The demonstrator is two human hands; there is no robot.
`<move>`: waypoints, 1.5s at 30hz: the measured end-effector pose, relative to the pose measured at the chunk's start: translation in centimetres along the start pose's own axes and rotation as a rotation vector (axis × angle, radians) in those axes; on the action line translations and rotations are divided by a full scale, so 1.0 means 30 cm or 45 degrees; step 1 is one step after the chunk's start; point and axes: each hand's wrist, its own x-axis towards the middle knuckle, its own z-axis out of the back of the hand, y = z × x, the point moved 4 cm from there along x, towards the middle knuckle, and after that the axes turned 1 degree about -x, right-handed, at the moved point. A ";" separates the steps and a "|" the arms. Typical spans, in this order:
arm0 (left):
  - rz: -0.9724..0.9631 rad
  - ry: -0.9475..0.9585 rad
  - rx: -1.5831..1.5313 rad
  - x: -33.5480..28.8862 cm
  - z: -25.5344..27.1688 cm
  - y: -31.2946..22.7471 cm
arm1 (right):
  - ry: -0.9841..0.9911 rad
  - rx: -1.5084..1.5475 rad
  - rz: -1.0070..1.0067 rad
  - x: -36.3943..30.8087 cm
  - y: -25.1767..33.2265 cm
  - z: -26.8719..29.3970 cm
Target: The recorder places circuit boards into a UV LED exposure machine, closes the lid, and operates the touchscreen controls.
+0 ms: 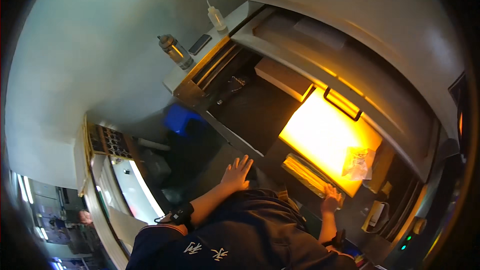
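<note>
My left hand (237, 174) is held out near the front of the workbench with its fingers stretched and parted, and nothing is in it. The fingers of my right hand (331, 200) lie stretched over the right end of a long, flat yellow-lit bundle (306, 174). What the bundle is made of I cannot make out. Just beyond it glows a bright yellow-white light panel (320, 132). A crumpled clear plastic piece (359, 163) rests on the panel's right part.
A long box (283, 77) lies behind the dark work surface (250, 112). A raised hood with a black handle (342, 104) spans the back. On the left ledge are a drinking bottle (175, 51), a phone (200, 44) and a squeeze bottle (216, 18). A blue bin (181, 119) stands lower left.
</note>
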 end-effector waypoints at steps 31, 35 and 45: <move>-0.055 0.851 -1.484 0.393 -0.027 1.066 | 0.136 -0.423 -0.602 -0.012 1.140 0.099; 0.319 1.113 -1.880 0.387 0.005 1.029 | 0.494 -0.140 -0.794 -0.136 1.145 0.107; -0.870 0.053 -2.400 0.296 0.652 0.798 | -0.489 -0.179 -0.748 -0.208 1.499 0.989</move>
